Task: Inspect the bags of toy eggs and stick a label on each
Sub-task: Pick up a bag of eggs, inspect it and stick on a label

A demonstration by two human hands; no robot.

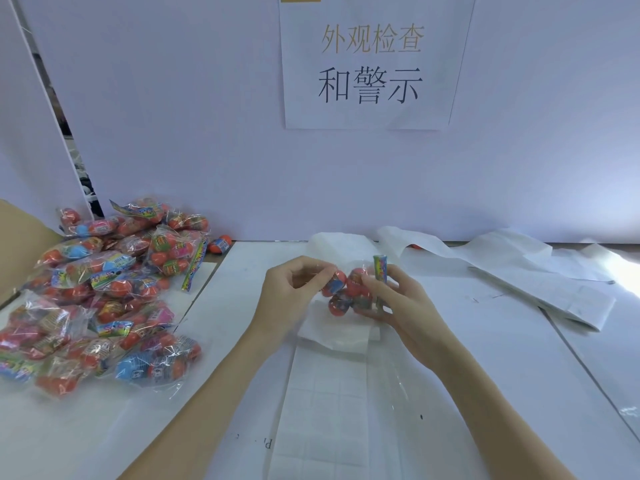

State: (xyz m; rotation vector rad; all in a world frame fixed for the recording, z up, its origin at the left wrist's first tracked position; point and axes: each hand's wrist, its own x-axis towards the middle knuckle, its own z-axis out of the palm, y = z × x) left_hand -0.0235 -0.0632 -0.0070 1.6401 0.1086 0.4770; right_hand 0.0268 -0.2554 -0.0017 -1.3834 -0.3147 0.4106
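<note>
Nearest the viewer, at six o'clock, a long white strip of label backing paper with a faint grid of stickers [322, 410] runs up the white paper-covered table [519, 393] toward the hands.

Just beyond its far end, at the centre, both hands hold one clear plastic bag of orange toy eggs [348, 292] above the strip. The left hand [294, 296] pinches the bag's nine-o'clock side with curled fingertips. The right hand [398, 299] grips the three-o'clock side, thumb and fingers curled round the eggs and the bag's rolled, multicoloured header card [380, 271]. Whether a label already sits on this bag cannot be told.

The step looks like inspection. To do it well, turn the bag slowly so every egg and the seam face the eye, keeping the film taut so glare does not hide flaws, then press a label onto a flat patch of film, not over an egg's curve.

At nine o'clock lies a heap of like bags of orange, blue and pink eggs [104, 292]. Farther off, at two o'clock, spent white backing paper [519, 268] trails away. On the wall at twelve o'clock hangs a printed paper sign [370, 64].
</note>
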